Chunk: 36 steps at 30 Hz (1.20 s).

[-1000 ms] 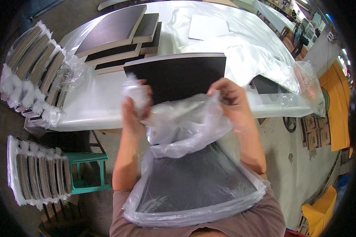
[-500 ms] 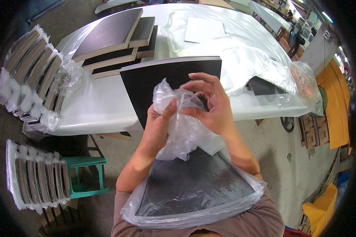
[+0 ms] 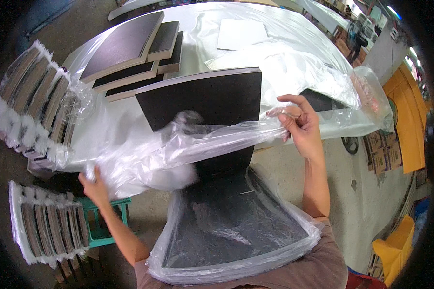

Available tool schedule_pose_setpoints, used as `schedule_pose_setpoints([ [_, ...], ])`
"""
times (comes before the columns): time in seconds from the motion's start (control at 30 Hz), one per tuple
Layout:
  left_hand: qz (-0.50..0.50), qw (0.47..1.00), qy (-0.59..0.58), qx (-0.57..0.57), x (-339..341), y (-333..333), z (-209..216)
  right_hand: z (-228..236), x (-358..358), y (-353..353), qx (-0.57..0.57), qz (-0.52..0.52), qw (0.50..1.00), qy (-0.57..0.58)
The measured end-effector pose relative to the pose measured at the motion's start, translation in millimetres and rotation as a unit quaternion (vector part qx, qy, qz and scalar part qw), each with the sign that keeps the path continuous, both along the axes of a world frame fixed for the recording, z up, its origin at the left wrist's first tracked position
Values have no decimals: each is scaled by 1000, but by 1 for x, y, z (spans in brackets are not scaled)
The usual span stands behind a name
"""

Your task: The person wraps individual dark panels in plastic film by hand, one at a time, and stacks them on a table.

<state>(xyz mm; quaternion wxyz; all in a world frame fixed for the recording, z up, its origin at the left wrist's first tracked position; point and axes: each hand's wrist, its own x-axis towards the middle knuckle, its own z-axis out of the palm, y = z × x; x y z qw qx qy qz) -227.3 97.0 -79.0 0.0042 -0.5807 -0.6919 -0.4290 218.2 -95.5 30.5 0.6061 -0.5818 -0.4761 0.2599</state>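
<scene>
A length of thin clear plastic film (image 3: 178, 150) is stretched across in front of me, bunched and blurred toward its left part. My left hand (image 3: 95, 188) grips its left end, low beside the green stool, slightly smeared by motion. Thumb and fingers of my right hand (image 3: 299, 124) pinch the other end at the table's front edge. Behind the film a flat black panel with a pale edge (image 3: 205, 98) stands upright at the table edge, its lower part partly covered. Against my body lies another black panel wrapped in clear plastic (image 3: 226, 231).
Several thick black panels (image 3: 125, 45) are stacked at the table's back left. A white sheet (image 3: 241, 34) and crumpled plastic (image 3: 294, 72) lie on the plastic-covered table (image 3: 197, 26). Plastic-wrapped bundles (image 3: 33, 101) stand at left, with another bundle (image 3: 53, 226) by a green stool (image 3: 103, 219).
My hands have moved apart, the left down and leftward, the right to the right. Between them the plastic, earlier a crumpled bunch, is now spread out lengthwise.
</scene>
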Motion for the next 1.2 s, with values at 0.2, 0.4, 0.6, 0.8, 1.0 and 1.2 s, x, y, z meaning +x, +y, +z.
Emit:
schedule_pose_setpoints([
  [0.2, -91, 962, -251, 49, 1, -12, 56, -8, -26, 13, 14, 54, 998, 23],
  [0.4, -599, 717, -335, -119, 229, -79, 98, -6, -55, 32, 128, 34, 991, -39],
  [0.6, -551, 675, -436, -223, 253, -83, 84, -12, -45, 29, 113, 26, 992, 58],
  [0.8, -499, 660, -521, -211, 254, -86, 73, -11, -57, 37, 113, 0, 989, 96],
  [1.0, -561, 665, -440, -225, 251, -97, 85, -22, -55, 43, 196, -19, 967, 165],
  [1.2, -565, 652, -452, -226, 251, -93, 84, -6, -57, 36, 62, 79, 982, 159],
])
